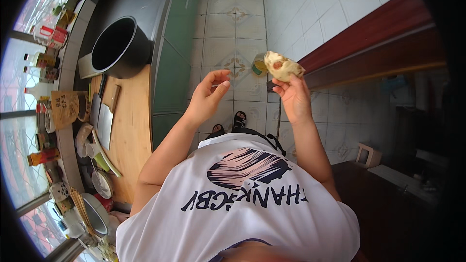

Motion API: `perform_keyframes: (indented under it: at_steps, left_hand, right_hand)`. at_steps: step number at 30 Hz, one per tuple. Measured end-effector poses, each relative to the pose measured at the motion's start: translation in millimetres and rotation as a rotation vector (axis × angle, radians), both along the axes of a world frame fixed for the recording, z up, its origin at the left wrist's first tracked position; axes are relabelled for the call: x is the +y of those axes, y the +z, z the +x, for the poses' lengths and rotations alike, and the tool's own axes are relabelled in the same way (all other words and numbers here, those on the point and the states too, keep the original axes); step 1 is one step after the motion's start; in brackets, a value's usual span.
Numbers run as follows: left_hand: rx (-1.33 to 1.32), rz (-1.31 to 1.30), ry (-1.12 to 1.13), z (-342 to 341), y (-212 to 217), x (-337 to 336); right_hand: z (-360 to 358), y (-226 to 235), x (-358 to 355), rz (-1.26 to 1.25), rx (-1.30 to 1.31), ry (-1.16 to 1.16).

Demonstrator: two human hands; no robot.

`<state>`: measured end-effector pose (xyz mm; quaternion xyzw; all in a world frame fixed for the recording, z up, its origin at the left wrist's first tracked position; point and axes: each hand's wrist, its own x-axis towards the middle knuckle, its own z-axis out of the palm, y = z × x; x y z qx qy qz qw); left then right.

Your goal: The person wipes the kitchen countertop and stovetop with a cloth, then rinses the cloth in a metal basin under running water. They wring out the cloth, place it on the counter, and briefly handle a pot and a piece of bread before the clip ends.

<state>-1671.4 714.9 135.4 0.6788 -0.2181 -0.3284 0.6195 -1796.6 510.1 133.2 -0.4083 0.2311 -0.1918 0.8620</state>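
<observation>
My right hand (pixel 295 101) is raised in front of me on the right. Between its thumb and fingers it grips a pale, lumpy piece of food (pixel 280 66) that looks like bread or a bun, with a reddish-brown patch on its face. To the left, my left hand (pixel 208 98) hangs in the air with loosely bent fingers. A gap shows between its thumb and fingertips, and nothing is visible in it. The two hands are apart, both above the tiled floor.
Along the left runs a counter with a large black pot (pixel 124 51), a wooden board (pixel 133 140) and a cleaver (pixel 105 121). Bottles (pixel 41 59) line the windowsill. A green and yellow container (pixel 259 66) stands on the floor (pixel 218 51). A dark red wooden edge (pixel 359 36) juts in at right.
</observation>
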Motion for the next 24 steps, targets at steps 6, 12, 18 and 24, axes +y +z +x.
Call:
perform_keyframes:
  at_steps: [6,12,18,24]
  left_hand:
    - [0.002,0.046,-0.108,0,-7,-16]
    - [-0.003,0.055,-0.140,-12,-43,-1]
    - [0.205,0.034,-0.198,-34,-55,0]
    - [0.118,-0.036,-0.342,-29,-18,-29]
  right_hand:
    - [-68,-2,-26,-0.016,-0.022,-0.325]
    - [-105,-17,-3,-0.003,-0.036,-0.468]
    - [-112,-29,42,-0.123,-0.015,-0.455]
    - [-116,-7,50,-0.564,0.017,-0.470]
